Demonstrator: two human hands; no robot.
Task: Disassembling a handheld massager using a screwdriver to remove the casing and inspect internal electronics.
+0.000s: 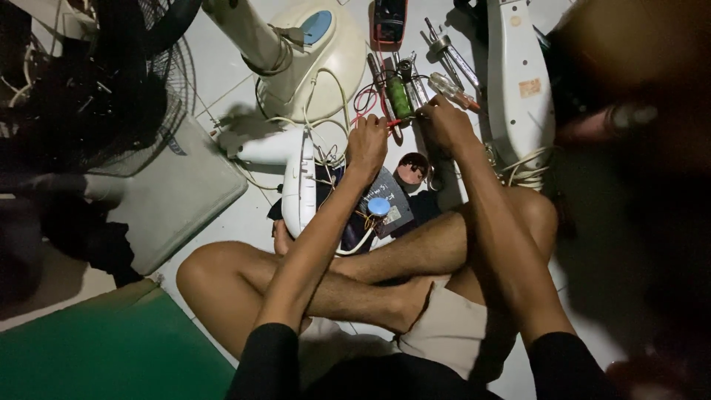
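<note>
Both our hands work at the red wires on the floor, just ahead of our crossed legs.

Our left hand (368, 142) is closed, pinching the red wires (364, 104); our right hand (443, 122) is closed on a small red-tipped probe (404, 121) beside the green-handled tool (399, 95). Below lies an opened white fan housing (299, 181) with a blue knob (378, 206). Beyond stand a white fan base (326, 55), a multimeter (389, 21) and screwdrivers (453, 61); a black fan grille (96, 89) sits far left.
</note>
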